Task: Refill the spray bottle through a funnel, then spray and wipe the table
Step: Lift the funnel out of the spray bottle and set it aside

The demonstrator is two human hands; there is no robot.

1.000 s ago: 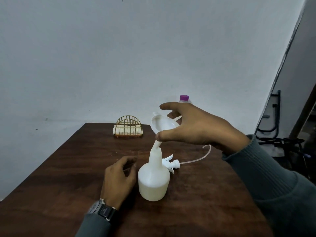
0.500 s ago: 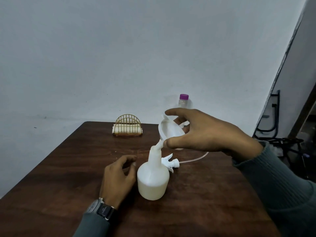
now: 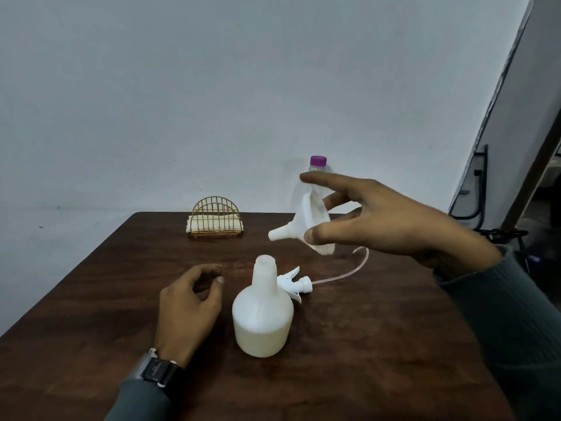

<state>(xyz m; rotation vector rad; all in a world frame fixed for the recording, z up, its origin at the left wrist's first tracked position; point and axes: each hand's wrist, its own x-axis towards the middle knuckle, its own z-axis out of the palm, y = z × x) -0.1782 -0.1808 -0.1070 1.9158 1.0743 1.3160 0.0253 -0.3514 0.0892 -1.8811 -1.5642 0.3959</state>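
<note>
The right hand pinches the white funnel between thumb and fingers, held in the air on its side with the spout pointing left, above and clear of the spray bottle; the left hand rests loosely curled and empty on the table just beside the upright, uncapped bottle; the trigger head lies behind it; a purple-capped bottle and a wire holder stand farther back.

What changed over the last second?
The right hand, pinching the funnel, lifted it off the neck of the spray bottle, up and rightward, tipping its spout sideways to the left. The neck now stands open. Unchanged: left hand resting beside the bottle, trigger head lying behind it, napkin holder, purple-capped bottle.
</note>
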